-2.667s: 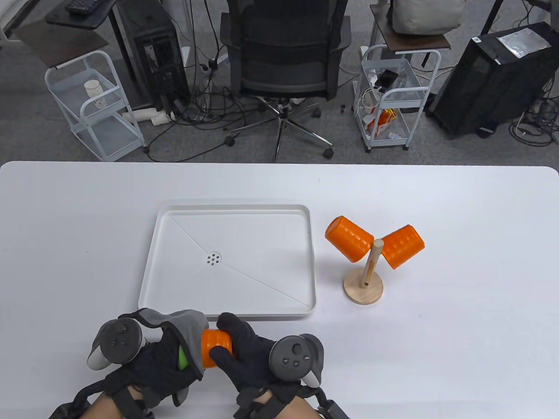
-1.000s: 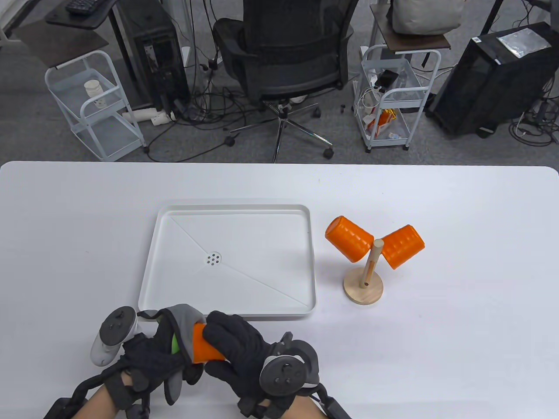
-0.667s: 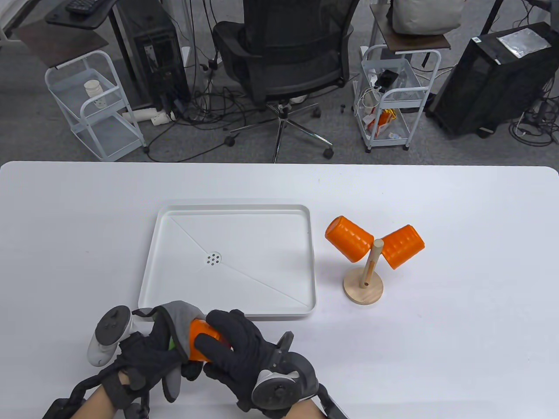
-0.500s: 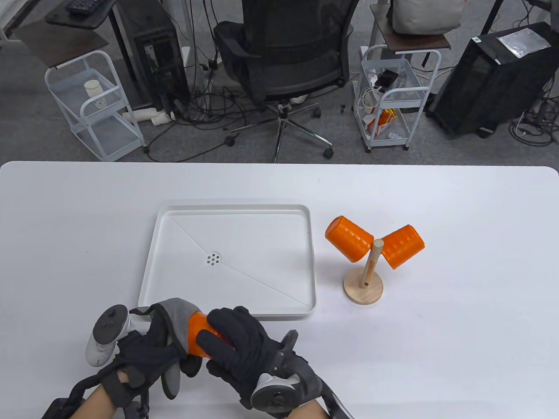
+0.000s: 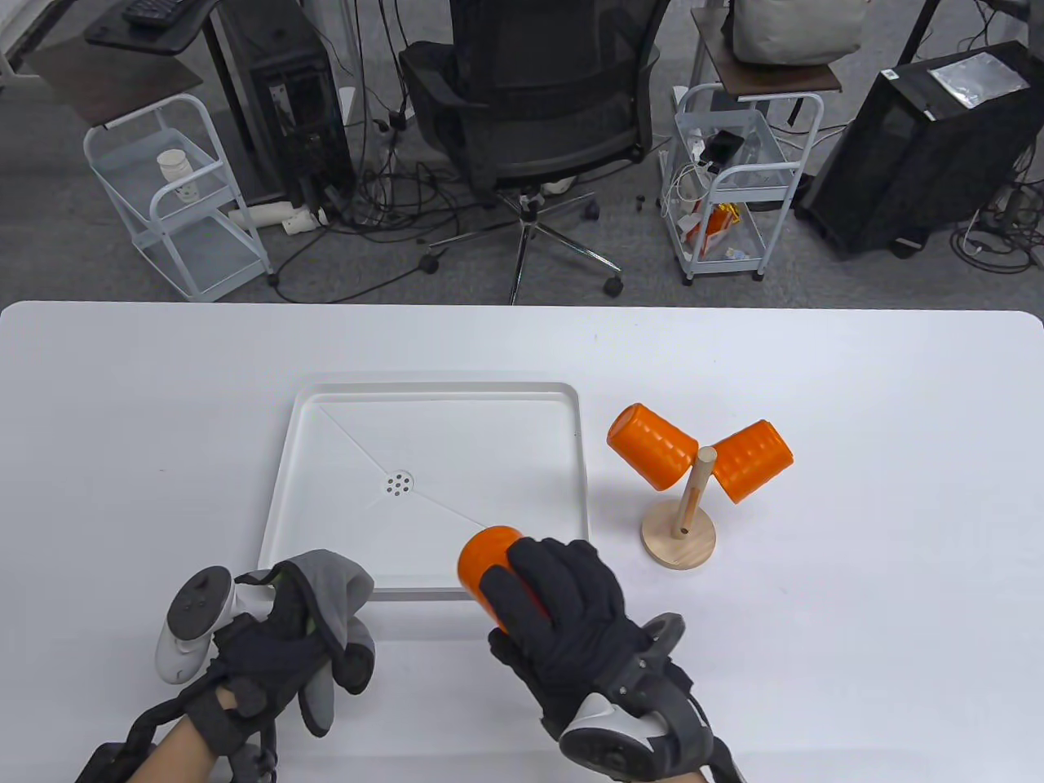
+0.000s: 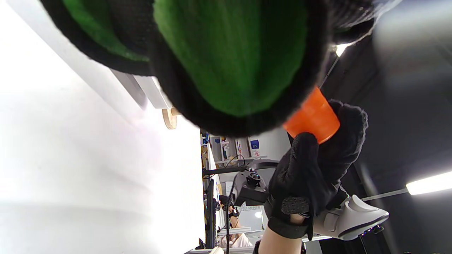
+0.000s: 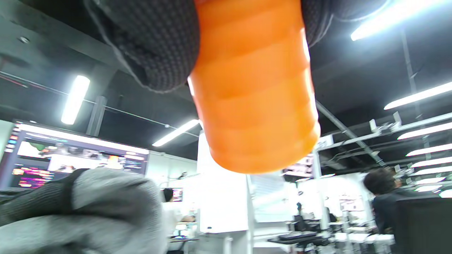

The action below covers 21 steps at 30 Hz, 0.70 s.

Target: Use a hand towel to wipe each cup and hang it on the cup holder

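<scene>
My right hand (image 5: pixel 545 605) grips an orange ribbed cup (image 5: pixel 487 558) and holds it over the near right rim of the white tray (image 5: pixel 424 393). The right wrist view shows the same cup (image 7: pixel 254 88) held in the glove fingers (image 7: pixel 159 42). Near the table's front left, my left hand (image 5: pixel 281 644) holds a grey hand towel (image 5: pixel 336 577), apart from the cup. The towel (image 7: pixel 106 211) also appears low in the right wrist view. To the right of the tray stands the wooden cup holder (image 5: pixel 679 534), with two orange cups (image 5: pixel 652 447) (image 5: pixel 752 461) hanging on its pegs.
The tray's floor has a small drain (image 5: pixel 398 484) and nothing on it. An office chair (image 5: pixel 538 90) and wire carts (image 5: pixel 175 196) stand beyond the table's far edge. White table (image 5: pixel 856 587) stretches to the right of the holder.
My right hand has pulled the cup out of the towel and carried it right and forward, toward the tray's near right corner. The left hand has stayed put with the towel.
</scene>
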Motion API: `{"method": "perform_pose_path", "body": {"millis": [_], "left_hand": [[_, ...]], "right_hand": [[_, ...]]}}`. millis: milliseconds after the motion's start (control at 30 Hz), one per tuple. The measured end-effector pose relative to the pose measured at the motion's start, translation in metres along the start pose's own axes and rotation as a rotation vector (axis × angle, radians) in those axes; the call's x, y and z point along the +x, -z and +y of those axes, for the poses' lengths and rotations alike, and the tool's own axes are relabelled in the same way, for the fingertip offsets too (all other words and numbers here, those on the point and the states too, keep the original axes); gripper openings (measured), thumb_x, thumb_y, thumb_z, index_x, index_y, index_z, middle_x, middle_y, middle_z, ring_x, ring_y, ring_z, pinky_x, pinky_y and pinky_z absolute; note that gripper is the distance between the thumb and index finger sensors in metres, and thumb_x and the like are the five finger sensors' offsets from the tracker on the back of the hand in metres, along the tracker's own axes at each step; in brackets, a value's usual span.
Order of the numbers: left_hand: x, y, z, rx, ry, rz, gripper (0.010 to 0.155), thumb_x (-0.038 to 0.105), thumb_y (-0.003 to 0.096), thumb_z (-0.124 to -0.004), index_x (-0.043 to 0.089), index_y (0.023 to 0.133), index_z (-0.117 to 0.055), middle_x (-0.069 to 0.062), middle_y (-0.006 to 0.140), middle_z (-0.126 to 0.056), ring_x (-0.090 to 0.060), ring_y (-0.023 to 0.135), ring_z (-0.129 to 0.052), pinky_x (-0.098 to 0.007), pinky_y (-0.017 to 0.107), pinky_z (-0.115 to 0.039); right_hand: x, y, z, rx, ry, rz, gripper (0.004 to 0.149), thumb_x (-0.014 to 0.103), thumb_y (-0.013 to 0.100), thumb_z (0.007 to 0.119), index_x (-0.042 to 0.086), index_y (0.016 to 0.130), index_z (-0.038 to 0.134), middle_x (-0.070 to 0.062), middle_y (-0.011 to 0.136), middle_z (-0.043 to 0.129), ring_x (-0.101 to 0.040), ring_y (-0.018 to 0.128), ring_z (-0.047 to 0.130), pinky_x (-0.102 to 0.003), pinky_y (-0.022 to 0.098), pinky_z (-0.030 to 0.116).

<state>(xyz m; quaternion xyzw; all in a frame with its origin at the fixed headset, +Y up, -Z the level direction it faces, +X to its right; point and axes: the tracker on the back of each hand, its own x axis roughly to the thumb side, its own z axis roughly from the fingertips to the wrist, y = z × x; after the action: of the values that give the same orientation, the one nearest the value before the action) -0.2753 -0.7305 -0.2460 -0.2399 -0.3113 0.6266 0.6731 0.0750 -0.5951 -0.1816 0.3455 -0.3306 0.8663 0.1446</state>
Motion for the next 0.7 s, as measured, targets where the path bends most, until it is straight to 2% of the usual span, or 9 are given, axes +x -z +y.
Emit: {"method": "perform_pose_path", "body": {"millis": [133,333,500,700], "left_hand": [[0.000,0.000,0.000,0.000,0.003,0.002,0.082,0.065,0.0520,-0.068,0.049,0.098,-0.001,-0.003,0.116,-0.012,-0.014,0.069,-0.092,-0.048,0.065,-0.078],[0.000,0.000,0.001,0.003,0.012,0.004,0.083,0.065,0.0521,-0.068,0.049,0.098,-0.001,-0.003,0.116,-0.012,-0.014,0.069,-0.092,-0.048,0.065,-0.078],[-0.001,0.000,0.001,-0.002,0.012,0.010,0.082,0.065,0.0522,-0.068,0.049,0.098,-0.001,-0.003,0.116,-0.012,-0.014,0.069,-0.092,-0.049,0.065,-0.078],[-0.001,0.000,0.001,-0.001,0.012,0.015,0.083,0.064,0.0522,-0.068,0.049,0.098,-0.001,-0.003,0.116,-0.012,-0.014,0.070,-0.092,-0.049,0.065,-0.078]], "right_hand": [[-0.022,-0.011,-0.026,-0.013,-0.100,0.088,0.076,0.036,0.045,0.086,0.018,0.106,0.045,-0.020,0.110,0.047,-0.051,0.087,0.058,-0.069,0.068,0.047],[-0.047,-0.031,-0.043,0.009,-0.172,0.202,0.076,0.036,0.045,0.086,0.019,0.106,0.046,-0.019,0.110,0.048,-0.051,0.087,0.057,-0.068,0.068,0.046],[-0.063,-0.047,-0.039,0.046,-0.197,0.267,0.076,0.036,0.045,0.086,0.019,0.106,0.045,-0.019,0.111,0.046,-0.051,0.087,0.056,-0.068,0.068,0.045],[-0.082,-0.054,-0.017,0.125,-0.224,0.319,0.077,0.035,0.045,0.085,0.019,0.106,0.042,-0.018,0.111,0.044,-0.051,0.088,0.054,-0.068,0.069,0.043]]}}
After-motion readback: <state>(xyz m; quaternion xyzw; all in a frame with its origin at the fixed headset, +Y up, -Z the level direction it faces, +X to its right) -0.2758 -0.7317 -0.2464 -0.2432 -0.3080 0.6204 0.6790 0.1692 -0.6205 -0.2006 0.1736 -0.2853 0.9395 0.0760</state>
